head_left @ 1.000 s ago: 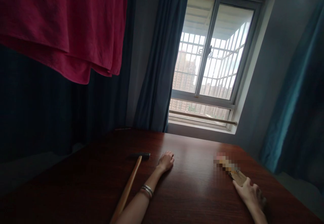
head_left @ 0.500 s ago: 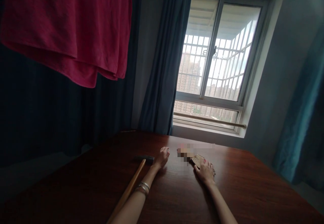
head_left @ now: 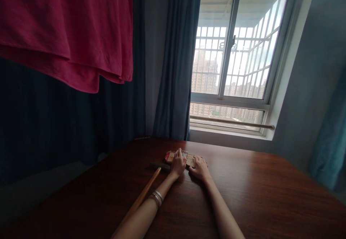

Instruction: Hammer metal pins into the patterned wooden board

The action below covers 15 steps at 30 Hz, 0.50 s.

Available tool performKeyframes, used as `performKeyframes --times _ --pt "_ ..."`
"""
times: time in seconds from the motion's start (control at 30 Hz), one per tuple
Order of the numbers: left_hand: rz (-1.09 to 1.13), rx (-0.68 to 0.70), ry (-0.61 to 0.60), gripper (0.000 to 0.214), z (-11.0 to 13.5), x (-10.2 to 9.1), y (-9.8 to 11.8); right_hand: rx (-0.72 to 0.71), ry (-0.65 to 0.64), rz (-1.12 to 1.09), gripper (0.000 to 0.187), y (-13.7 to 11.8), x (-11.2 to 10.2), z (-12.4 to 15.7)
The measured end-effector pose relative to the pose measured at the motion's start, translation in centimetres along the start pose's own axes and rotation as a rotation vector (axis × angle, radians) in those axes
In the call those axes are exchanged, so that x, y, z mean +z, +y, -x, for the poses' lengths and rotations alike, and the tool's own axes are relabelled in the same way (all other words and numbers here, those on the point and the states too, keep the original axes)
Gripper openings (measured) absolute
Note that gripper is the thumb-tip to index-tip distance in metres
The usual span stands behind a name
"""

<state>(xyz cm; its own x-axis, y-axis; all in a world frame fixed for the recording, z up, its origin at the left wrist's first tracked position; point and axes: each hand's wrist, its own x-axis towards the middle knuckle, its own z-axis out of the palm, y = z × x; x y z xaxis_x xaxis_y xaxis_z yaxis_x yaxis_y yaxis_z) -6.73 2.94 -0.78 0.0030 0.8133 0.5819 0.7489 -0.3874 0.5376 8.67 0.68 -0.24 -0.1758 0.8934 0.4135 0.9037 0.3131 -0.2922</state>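
Observation:
A flat, tan speckled board [head_left: 190, 159] with a red end and a row of thin pale prongs lies across the table in front of me. My left hand [head_left: 178, 164] lies over its left part, fingers reaching across it and holding it. On its right end, my right hand [head_left: 199, 167] grips with the thumb at the near edge. My fingers hide much of the board. Close beside my left hand rests a hammer [head_left: 148, 185] with a dark head and a long wooden handle. My left forearm partly covers the handle.
The dark red-brown wooden table [head_left: 254, 195] spreads around both arms. A pink cloth [head_left: 89, 33] hangs at the upper left before dark blue curtains [head_left: 175, 69]. Beyond the table is a barred window [head_left: 224, 62] with a pale rail [head_left: 232, 121] across its lower part.
The board has shifted left with my right hand and turned more level. My left hand, apart from it before, is now on it. The view has shifted slightly.

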Motion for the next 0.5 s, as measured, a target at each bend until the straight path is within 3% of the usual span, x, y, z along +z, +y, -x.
performKeyframes --times 0.13,0.2,0.5 --pt "0.066 -0.283 0.006 0.055 -0.8 0.4 -1.4 -0.043 -0.034 -0.064 0.059 0.3 -0.1 -0.8" --pt "0.078 -0.361 0.007 0.055 -1.0 0.6 -1.9 -0.047 -0.047 -0.089 0.061 0.5 -0.1 -1.0" --pt "0.057 -0.327 -0.024 0.060 -0.8 0.8 -2.1 -0.032 -0.126 -0.153 0.061 2.2 0.1 -1.5"
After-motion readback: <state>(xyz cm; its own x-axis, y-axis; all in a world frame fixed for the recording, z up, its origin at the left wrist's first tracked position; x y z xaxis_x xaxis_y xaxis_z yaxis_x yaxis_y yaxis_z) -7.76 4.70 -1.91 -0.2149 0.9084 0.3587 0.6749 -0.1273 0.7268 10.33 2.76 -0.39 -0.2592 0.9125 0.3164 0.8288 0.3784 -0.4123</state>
